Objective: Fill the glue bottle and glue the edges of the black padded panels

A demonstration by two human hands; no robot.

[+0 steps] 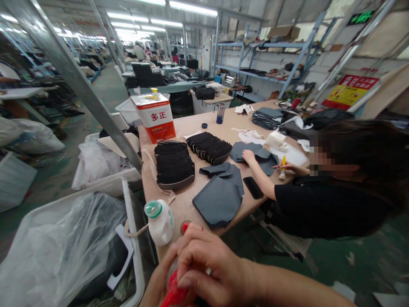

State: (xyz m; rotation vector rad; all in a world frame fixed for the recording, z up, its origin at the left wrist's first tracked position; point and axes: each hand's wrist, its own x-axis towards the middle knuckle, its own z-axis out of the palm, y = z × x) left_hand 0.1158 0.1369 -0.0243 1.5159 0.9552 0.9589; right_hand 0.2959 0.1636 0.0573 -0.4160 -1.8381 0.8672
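Grip of right hand (212,264) pinching red part (174,290), at bench's (188,123) near end; left hand (162,273) beside it, mostly hidden, can't tell its grip. White green-capped bottle (162,226) near, on bench.

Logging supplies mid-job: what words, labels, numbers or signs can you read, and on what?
"多正": red and white tin; its finer print is too small.
Wall poster: too blurred to read.
Green sign: too blurred to read.
White bottle: no readable text.
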